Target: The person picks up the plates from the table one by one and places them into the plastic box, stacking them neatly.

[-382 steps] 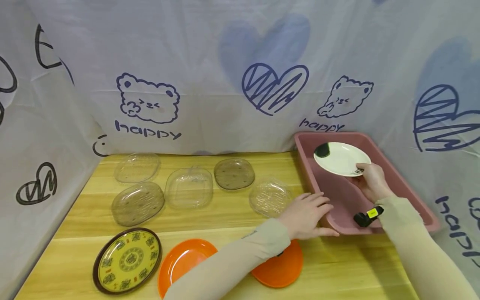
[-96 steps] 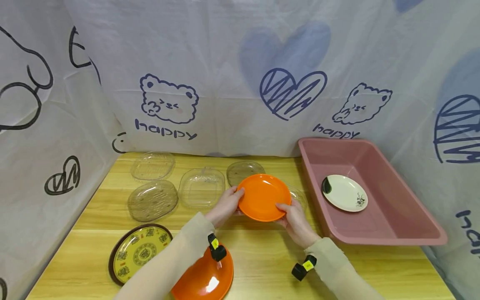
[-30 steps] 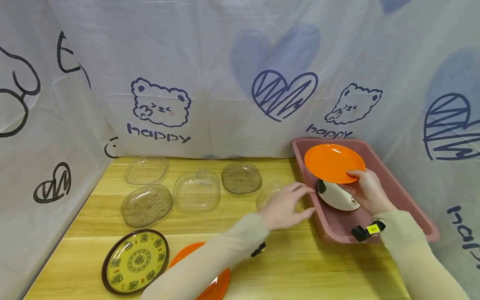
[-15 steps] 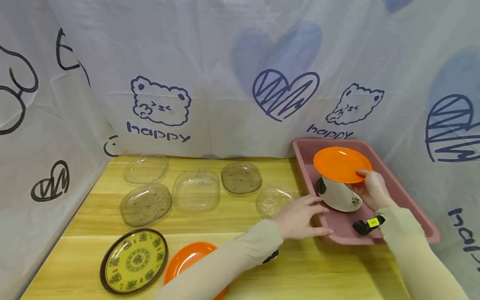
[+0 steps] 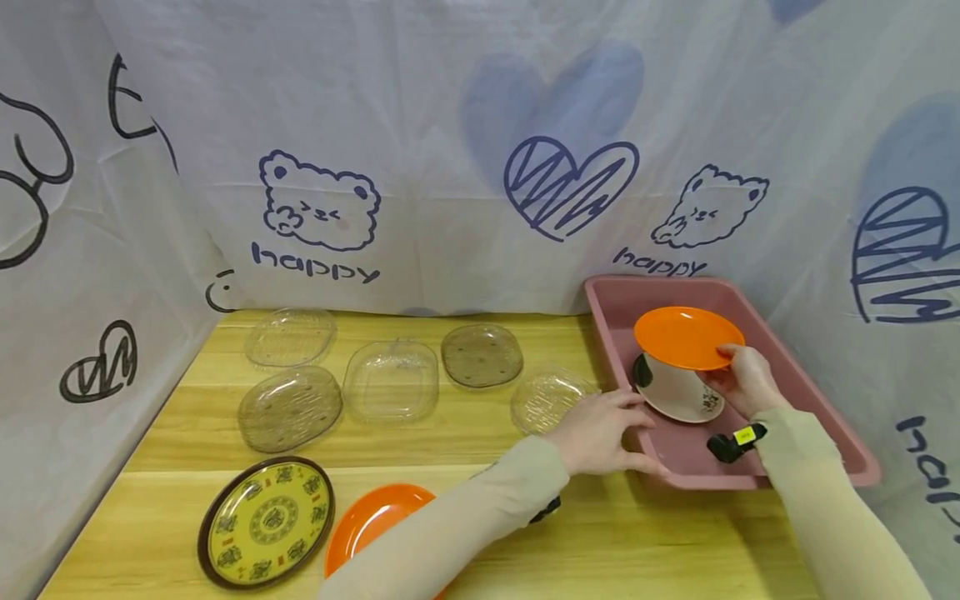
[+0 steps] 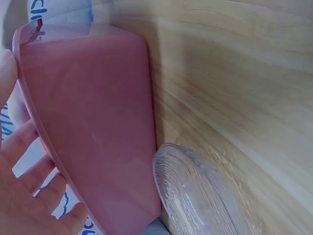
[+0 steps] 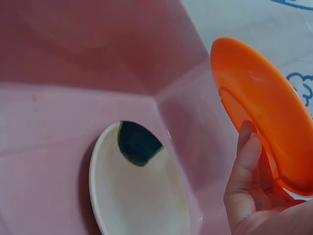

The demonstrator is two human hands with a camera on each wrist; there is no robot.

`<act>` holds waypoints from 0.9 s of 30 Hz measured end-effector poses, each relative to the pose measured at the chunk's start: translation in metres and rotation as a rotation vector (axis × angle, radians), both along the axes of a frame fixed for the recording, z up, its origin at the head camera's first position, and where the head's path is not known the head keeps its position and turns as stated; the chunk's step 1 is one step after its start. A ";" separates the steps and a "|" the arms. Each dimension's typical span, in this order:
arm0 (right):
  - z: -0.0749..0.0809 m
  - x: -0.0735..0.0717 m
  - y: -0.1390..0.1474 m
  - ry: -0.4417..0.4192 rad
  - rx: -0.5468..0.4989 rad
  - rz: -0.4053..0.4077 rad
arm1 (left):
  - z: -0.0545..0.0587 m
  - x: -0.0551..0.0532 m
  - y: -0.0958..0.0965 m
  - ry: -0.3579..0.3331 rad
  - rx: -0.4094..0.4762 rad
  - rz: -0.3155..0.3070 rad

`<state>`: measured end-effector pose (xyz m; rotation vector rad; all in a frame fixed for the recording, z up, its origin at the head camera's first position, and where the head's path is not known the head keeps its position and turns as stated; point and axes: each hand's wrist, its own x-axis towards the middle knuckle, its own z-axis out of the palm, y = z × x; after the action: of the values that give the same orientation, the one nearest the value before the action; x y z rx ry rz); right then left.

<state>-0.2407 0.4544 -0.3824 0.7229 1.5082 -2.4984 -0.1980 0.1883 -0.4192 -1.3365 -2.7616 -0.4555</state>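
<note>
My right hand (image 5: 742,379) pinches the near right edge of an orange plate (image 5: 686,337), thumb on top and fingers beneath. It holds the plate in the air inside the pink tub (image 5: 813,392), above a white plate (image 5: 678,396) with a dark green patch that lies on the tub's floor. In the right wrist view the orange plate's underside (image 7: 264,107) shows, tilted over the white plate (image 7: 142,196). My left hand (image 5: 603,433) rests with loosely spread fingers at the tub's near left rim; the left wrist view shows its fingertips (image 6: 54,188) touching that rim.
Several clear and smoky see-through dishes, among them a square clear one (image 5: 392,383) and a ribbed one (image 5: 547,400), lie across the table (image 5: 660,533). A yellow patterned plate (image 5: 266,525) and another orange plate (image 5: 375,517), partly under my left forearm, lie in front.
The white plate, earlier in my right hand, now lies in the tub. Both hands lifted the orange plate; my right hand brought it over the tub and lowers it slightly. My left hand moved to the rim.
</note>
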 end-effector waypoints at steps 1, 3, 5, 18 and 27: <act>-0.001 -0.001 0.001 -0.005 -0.005 0.002 | 0.001 0.000 0.000 0.000 -0.002 0.001; -0.002 -0.002 0.003 -0.016 0.006 0.006 | 0.002 0.000 0.001 -0.005 -0.004 0.006; -0.004 -0.003 0.006 -0.025 0.035 0.012 | 0.002 -0.001 0.001 -0.008 -0.004 0.010; -0.020 -0.006 0.028 -0.020 0.300 0.141 | 0.006 0.002 0.002 -0.032 -0.021 0.022; -0.033 -0.009 0.040 -0.014 0.549 0.289 | 0.007 0.003 0.002 -0.048 -0.038 0.035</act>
<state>-0.2495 0.4942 -0.4153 0.5284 2.1450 -1.8779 -0.1952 0.1907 -0.4125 -1.2991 -2.8422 -0.4412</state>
